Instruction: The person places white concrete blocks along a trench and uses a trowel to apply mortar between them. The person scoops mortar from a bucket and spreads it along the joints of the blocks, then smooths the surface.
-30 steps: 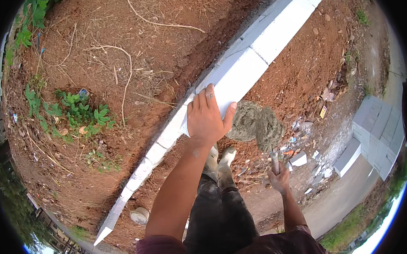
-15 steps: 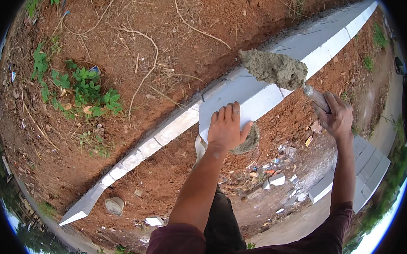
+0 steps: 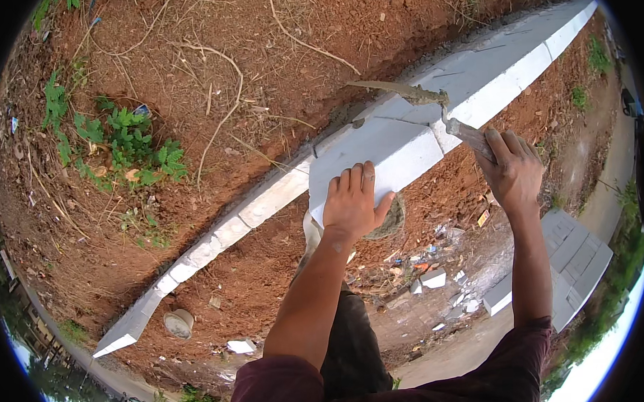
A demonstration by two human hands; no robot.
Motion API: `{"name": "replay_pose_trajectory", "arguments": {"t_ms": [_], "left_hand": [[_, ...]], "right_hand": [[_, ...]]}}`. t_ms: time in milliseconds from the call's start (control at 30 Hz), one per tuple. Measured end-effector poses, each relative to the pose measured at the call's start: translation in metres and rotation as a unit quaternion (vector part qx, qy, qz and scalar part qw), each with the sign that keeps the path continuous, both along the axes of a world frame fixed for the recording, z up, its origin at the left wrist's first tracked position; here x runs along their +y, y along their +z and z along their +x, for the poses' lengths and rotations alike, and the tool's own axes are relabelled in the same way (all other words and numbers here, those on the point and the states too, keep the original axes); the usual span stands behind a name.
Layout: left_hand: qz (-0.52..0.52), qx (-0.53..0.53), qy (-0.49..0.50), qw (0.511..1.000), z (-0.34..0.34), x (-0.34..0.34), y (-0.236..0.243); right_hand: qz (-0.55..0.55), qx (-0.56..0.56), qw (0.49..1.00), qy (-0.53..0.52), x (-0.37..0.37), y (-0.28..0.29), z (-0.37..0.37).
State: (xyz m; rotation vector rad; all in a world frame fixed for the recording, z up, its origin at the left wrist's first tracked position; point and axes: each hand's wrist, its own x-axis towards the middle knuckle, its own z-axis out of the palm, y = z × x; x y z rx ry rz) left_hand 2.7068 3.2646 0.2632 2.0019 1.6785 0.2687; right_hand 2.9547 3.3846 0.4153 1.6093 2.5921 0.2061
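One mortar-smeared trowel, its grey-coated blade tilted nearly edge-on, is over the pale block wall, the right hand clamping its grip round the wooden-looking handle. The left hand lies unclenched, thumb apart, against a smooth white block.

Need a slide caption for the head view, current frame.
Left hand on a white block, right hand gripping a mortar-coated trowel tilted over the block wall.

I work in bright, soft daylight; the wall bends toward the dark rim, where trees seem blurred.
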Motion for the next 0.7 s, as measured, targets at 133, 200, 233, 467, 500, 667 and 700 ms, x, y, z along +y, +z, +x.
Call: {"name": "replay_pose_trajectory", "arguments": {"t_ms": [133,200,233,467,500,667,700], "left_hand": [[0.014,0.011,-0.003,1.000,0.004,-0.002,-0.003],[0.022,0.012,-0.001,1.000,0.003,-0.002,-0.003],[0.029,0.010,-0.002,1.000,0.006,0.000,-0.004],[0.050,0.041,-0.023,0.998,0.007,-0.001,-0.008],[0.046,0.043,-0.021,0.998,0.008,0.000,-0.008],[0.057,0.053,-0.026,0.997,0.011,-0.001,-0.007],[0.062,0.057,-0.029,0.996,0.012,-0.002,-0.009]], "right_hand": [[-0.021,0.122,0.977,-0.175,-0.078,-0.004,0.042],[-0.077,0.199,0.929,-0.304,-0.131,-0.021,0.057],[-0.115,0.215,0.891,-0.382,-0.158,-0.025,0.063],[-0.287,0.214,0.798,-0.486,-0.336,-0.135,0.088],[-0.328,0.173,0.802,-0.468,-0.353,-0.156,0.093],[-0.495,0.057,0.732,-0.464,-0.363,-0.211,0.074],[-0.513,0.046,0.721,-0.463,-0.365,-0.216,0.071]]}}
